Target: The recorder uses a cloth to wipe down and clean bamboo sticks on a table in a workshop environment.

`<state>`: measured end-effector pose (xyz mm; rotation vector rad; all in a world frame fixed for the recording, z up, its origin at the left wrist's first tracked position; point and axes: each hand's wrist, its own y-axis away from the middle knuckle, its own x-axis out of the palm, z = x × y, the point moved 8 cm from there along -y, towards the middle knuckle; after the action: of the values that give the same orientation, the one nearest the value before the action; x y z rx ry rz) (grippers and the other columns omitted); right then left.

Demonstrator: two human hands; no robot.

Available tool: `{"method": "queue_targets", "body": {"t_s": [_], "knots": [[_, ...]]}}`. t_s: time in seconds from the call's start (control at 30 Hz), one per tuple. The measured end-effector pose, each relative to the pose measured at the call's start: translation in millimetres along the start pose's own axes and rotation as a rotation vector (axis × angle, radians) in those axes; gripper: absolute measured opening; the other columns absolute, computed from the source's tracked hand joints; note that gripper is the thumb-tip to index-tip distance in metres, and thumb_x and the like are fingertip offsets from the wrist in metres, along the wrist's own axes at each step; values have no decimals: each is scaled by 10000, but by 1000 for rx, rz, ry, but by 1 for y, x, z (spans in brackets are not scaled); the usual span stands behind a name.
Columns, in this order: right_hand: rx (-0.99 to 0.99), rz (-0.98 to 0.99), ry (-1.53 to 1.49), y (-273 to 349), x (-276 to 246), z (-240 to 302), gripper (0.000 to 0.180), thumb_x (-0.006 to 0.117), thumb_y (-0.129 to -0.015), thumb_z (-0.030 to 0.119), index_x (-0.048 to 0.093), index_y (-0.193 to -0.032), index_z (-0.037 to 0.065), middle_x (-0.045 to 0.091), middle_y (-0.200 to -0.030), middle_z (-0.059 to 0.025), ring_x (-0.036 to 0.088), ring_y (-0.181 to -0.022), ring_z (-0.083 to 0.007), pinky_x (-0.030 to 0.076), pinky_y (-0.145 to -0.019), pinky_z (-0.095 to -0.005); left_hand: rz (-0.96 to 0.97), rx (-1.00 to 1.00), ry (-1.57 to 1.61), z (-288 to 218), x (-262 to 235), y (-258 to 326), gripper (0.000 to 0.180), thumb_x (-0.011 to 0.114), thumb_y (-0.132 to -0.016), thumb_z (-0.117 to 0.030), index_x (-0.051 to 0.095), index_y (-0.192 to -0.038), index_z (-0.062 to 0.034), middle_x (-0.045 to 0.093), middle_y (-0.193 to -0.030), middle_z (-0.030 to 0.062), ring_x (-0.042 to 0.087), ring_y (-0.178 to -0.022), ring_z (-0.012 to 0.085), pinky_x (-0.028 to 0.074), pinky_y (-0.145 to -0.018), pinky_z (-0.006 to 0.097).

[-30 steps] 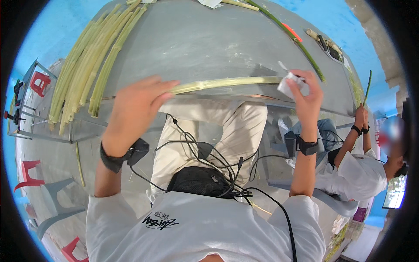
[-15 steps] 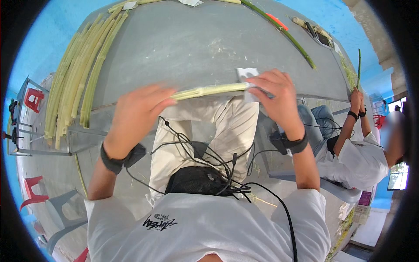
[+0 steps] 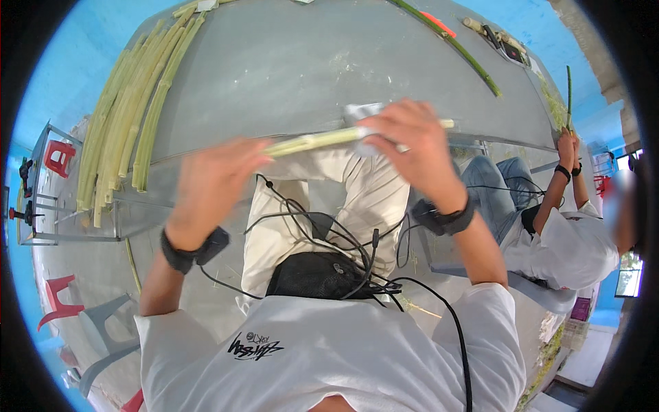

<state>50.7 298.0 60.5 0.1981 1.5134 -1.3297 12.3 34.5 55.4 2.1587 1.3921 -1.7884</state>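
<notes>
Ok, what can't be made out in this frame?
- Head view: the right hand covers the middle of the stalk and most of the grey pad; its grip is not readable.
- The left hand is motion-blurred and hides the stalk's near end.
- Small items on the table's far right corner are too small to identify.
- The co-worker's face is blurred.

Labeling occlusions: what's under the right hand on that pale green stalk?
Under the right hand, a pale scraper-like piece shows against the stalk. Its lower part and the grip are covered by the fingers.
</notes>
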Motion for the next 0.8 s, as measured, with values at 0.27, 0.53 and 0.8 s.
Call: {"method": "queue_targets", "body": {"t_s": [0.27,0.53,0.8], "knots": [[71,3,144,20,-27,-32,319,862,-791,88,798,-1102,115,689,-956,-34,629,-918,-265,466,-820,-403,66,-92,-188,9,-33,9,255,813,-918,-200,804,-1152,-99,671,-823,67,628,-663,302,483,-574,386],[-75,44,-218,-26,26,37,363,879,-772,60,801,-1124,94,655,-917,-55,604,-868,-275,475,-776,-406,53,-68,-90,-12,-3,3,210,800,-942,-156,792,-1118,-42,715,-897,139,675,-735,356,526,-657,414],[73,47,101,19,-27,-40,356,874,-782,109,792,-1128,132,645,-921,-23,625,-916,-262,458,-849,-397,-52,-72,-182,32,-54,46,216,856,-886,-143,794,-1075,-59,764,-932,110,712,-747,334,552,-652,377]]}}
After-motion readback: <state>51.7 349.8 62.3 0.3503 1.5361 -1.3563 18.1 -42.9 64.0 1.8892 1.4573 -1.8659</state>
